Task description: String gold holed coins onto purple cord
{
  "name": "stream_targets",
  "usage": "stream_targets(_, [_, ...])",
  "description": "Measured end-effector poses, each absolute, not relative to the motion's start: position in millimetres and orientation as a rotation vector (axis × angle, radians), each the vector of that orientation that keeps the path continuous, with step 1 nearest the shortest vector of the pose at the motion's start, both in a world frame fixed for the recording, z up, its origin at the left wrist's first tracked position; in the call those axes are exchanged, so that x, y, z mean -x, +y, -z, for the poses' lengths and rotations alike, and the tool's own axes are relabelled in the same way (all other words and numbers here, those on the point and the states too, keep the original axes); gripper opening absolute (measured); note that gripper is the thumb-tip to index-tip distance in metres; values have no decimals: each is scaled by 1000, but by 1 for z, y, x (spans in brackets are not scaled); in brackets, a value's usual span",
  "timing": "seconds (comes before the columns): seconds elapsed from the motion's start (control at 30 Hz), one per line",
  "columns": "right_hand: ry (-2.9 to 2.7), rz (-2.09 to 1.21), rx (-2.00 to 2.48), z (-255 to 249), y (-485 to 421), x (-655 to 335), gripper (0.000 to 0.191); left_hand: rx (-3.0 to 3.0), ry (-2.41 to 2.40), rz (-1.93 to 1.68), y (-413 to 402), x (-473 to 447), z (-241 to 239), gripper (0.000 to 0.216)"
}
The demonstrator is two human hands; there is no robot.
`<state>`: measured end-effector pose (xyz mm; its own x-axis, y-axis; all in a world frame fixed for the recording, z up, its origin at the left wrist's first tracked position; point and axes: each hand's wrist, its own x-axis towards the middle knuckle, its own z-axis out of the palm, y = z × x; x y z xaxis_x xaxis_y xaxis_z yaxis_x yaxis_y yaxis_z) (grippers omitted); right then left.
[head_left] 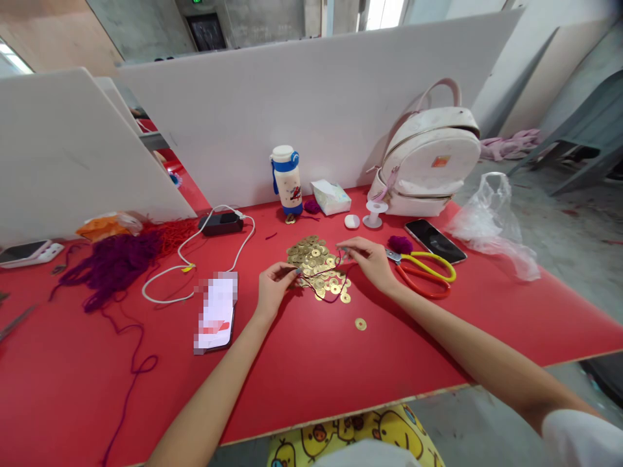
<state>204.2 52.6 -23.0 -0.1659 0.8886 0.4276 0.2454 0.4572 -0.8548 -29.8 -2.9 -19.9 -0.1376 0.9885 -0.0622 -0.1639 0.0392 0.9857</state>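
A thin dark purple cord (332,300) hangs in a loop between my two hands. My left hand (277,285) is closed in a pinch on one part of it. To the right, the fingers of my right hand (366,257) are pinched together on another part of the cord. Under and between the hands lies a pile of brass-coloured coins (316,256) with holes in their middles. One loose coin (361,324) rests nearer to me. Whether a coin is also between my fingertips is too small to make out.
Scissors (426,272) with red and yellow handles lie right of my right hand, near a dark phone (435,240). A lit phone (217,311) lies left. Purple yarn (119,259), a power bank (221,224), a bottle (287,181), a spool (375,214) and a backpack (428,162) stand around.
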Motion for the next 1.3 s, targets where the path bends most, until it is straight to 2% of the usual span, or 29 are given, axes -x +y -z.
stream_targets(0.2, [-1781,-843,909,25,42,-200,24,-1238,1400,-1361,-4,30,24,13])
stream_targets(0.37, [-1899,-834,833,24,35,-195,17,-1528,1389,-1360,-6,27,23,3])
stream_targets(0.7, [-2128,-719,795,31,21,-183,12,-1703,1168,-1163,-18,12,14,8])
stream_targets(1.03, [-1999,-797,835,23,26,-190,15,-1635,1235,-1199,-15,16,20,6])
stream_targets(1.3, [-2093,-679,870,31,41,-198,22,-1564,1330,-1282,-11,19,25,3])
